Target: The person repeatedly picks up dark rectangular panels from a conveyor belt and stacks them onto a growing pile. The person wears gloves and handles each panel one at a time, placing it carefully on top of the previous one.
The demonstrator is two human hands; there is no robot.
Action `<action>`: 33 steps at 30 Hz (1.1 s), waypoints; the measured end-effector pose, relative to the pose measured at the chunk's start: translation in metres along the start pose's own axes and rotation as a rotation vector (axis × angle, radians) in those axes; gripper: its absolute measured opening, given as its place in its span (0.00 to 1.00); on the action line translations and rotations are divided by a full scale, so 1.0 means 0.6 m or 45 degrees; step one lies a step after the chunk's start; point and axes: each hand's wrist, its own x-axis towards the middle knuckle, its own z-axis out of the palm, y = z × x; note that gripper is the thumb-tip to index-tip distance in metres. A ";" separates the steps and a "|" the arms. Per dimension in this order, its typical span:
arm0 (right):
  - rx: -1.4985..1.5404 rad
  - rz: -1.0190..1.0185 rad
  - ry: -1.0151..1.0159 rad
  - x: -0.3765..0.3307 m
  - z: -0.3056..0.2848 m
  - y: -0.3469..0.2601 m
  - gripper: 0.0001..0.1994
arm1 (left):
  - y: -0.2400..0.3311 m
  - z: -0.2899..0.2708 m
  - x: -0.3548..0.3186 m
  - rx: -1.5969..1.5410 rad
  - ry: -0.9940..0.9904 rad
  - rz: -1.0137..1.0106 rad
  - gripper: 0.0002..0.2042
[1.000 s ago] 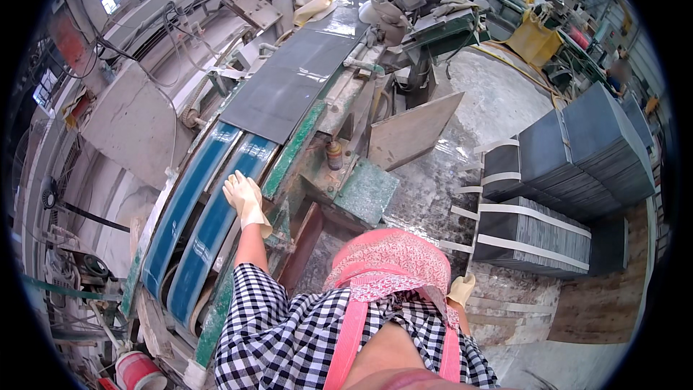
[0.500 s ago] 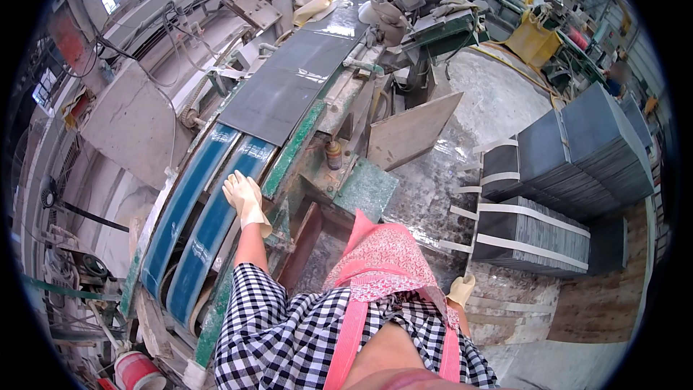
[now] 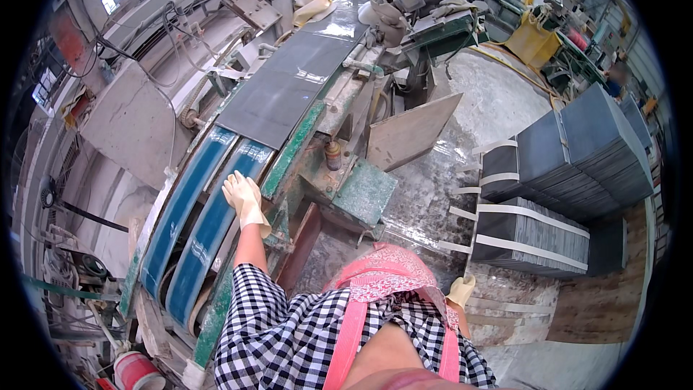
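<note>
The left hand (image 3: pixel 242 198), in a pale rubber glove, lies flat with fingers extended and spread, palm down on the right-hand blue conveyor belt (image 3: pixel 216 227); it grips nothing. A second blue belt (image 3: pixel 177 209) runs parallel just beside it on the left. Ahead of the fingertips, a dark grey stone slab (image 3: pixel 285 90) rests on the belts, apart from the hand. A green metal rail (image 3: pixel 292 150) borders the belts on the right. The right hand (image 3: pixel 460 291), also gloved, hangs low beside the pink apron (image 3: pixel 382 282); whether its fingers are curled or open cannot be determined. Strapped stacks of dark slabs (image 3: pixel 538 235) stand on the floor, well apart to the right.
</note>
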 end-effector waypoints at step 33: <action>0.075 0.188 0.085 -0.009 0.006 0.007 0.28 | -0.012 0.000 0.009 0.068 -0.021 0.085 0.15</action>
